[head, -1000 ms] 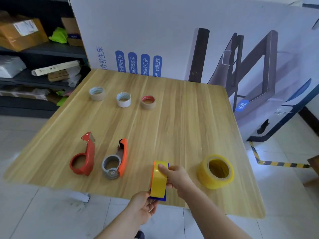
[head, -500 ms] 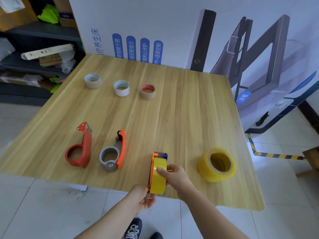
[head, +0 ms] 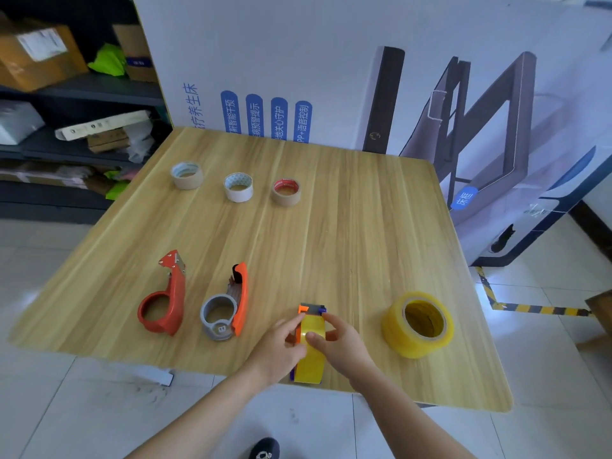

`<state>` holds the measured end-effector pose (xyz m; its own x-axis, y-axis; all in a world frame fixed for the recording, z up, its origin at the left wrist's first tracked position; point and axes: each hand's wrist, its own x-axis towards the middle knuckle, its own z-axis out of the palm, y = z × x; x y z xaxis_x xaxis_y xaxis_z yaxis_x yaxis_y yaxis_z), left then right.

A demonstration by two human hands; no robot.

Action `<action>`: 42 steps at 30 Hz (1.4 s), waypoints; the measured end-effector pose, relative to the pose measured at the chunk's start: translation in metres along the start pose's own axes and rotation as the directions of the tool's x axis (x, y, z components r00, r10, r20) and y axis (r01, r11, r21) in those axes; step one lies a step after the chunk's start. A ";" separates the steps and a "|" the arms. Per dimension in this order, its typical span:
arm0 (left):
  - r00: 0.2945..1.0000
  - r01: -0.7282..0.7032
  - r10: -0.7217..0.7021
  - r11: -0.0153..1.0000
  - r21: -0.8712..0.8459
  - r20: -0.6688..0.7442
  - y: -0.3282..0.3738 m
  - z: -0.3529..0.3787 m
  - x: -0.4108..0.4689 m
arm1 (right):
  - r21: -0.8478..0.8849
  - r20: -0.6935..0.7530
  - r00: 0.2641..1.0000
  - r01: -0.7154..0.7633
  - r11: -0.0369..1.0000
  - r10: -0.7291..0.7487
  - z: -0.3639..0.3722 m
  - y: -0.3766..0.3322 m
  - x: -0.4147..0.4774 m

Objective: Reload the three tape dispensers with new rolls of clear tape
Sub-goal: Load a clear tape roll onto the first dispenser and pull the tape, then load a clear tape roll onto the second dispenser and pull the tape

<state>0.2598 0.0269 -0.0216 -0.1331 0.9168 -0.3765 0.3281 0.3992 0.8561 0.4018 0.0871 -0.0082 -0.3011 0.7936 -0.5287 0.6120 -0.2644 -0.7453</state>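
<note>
Head view: at the left of the counter (head: 331,243) I see a red dispenser (head: 165,299) lying flat. Just beside it lies a grey dispenser (head: 228,309) with an orange handle. Beyond them, towards the far edge, three small rolls sit in a row, apart from one another: a beige roll (head: 187,175), a white roll (head: 238,187) and a red-cored roll (head: 286,192).

At the near edge, the left hand (head: 278,352) grips the third dispenser (head: 311,309) from its orange side, fingers (head: 291,326) curled against it. That dispenser stands on edge with a yellow roll (head: 313,359) seated in it. I cannot tell whether it rests on the counter.

The right hand (head: 344,342) pinches the yellow roll, thumb on its tread and fingers curved over the far side.

Well to the right, a big roll (head: 417,324) of clear yellowish tape lies flat, untouched.
</note>
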 end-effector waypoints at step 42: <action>0.893 -0.440 0.176 0.156 0.884 0.414 0.128 0.081 0.103 | -0.787 -0.355 0.935 -0.296 0.542 -0.005 -0.159 0.045 -0.012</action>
<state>0.3641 0.1712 0.0202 0.3257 0.8854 -0.3316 0.9368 -0.3497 -0.0136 0.5495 0.1526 0.0293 -0.0249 0.9377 -0.3465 0.9960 0.0529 0.0718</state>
